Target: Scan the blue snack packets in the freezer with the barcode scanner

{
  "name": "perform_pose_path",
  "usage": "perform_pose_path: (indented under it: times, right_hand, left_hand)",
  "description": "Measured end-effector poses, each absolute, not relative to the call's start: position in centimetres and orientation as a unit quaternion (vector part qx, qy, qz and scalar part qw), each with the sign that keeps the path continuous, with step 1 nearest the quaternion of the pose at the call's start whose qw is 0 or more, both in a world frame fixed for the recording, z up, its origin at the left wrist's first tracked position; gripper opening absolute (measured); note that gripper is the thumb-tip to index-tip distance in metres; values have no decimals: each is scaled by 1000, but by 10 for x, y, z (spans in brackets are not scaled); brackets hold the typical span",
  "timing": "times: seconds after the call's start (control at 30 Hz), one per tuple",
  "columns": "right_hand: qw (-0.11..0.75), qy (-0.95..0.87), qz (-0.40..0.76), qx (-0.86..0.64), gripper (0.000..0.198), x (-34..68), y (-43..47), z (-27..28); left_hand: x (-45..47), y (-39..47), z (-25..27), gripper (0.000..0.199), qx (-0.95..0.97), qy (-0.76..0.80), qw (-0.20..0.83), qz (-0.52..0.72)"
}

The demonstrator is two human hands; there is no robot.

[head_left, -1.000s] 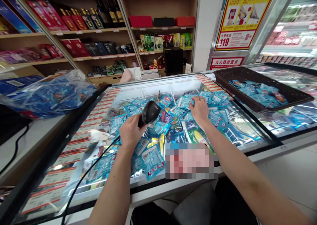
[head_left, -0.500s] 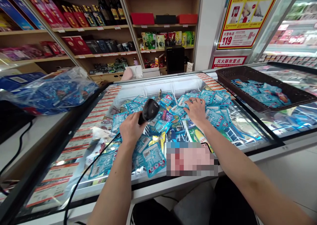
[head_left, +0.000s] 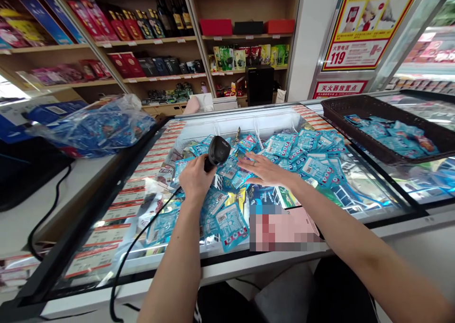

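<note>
My left hand (head_left: 195,177) is wrapped round the handle of a black barcode scanner (head_left: 218,151), whose cable (head_left: 142,233) runs down past my forearm. Fingers stretched out, my right hand (head_left: 265,170) hovers over or rests on the middle of the packets, with nothing held; contact cannot be made out. Many light-blue snack packets lie spread over the glass top of a chest freezer; one blue packet (head_left: 230,224) lies near the front edge, another (head_left: 279,145) beyond my right hand. A pink flat item (head_left: 302,220), partly blurred out, lies at the front edge.
At the right stands a brown basket (head_left: 332,119) holding more blue packets. On the left, a clear plastic bag (head_left: 103,128) of blue packets sits on a counter (head_left: 21,228). Shelves (head_left: 152,41) with boxes and bottles stand behind the freezer (head_left: 249,263).
My right hand has moved left from the packets on the right to the middle, its fingers stretching out. My left hand still holds the scanner. The view has shifted slightly left.
</note>
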State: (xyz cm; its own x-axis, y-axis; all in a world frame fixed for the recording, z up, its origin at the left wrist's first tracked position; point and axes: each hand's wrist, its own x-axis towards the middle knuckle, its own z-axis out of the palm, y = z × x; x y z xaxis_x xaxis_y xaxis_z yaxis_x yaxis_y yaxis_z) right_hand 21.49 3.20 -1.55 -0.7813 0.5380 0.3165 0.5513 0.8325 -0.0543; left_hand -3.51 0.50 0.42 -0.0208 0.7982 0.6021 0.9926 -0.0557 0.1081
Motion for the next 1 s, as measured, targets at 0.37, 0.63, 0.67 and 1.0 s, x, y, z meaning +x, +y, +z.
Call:
perform_pose_path:
  times: [0.37,0.63,0.67,1.0]
  right_hand:
    - [220,-907,-39,-356,34,219,27,-9]
    - [206,-866,-62,-452,47,216,30,-26]
    - [205,-864,-54,-456,47,217,31,-27]
    - [326,-774,13,-543,34,232,45,-21]
  left_hand:
    - [-34,7,2,37,-691,-645,180,-271]
    - [-30,4,2,38,-733,-607,180,-248]
    - [-29,4,2,38,-736,-605,179,-245]
    - [-29,2,6,38,-745,-602,170,-233]
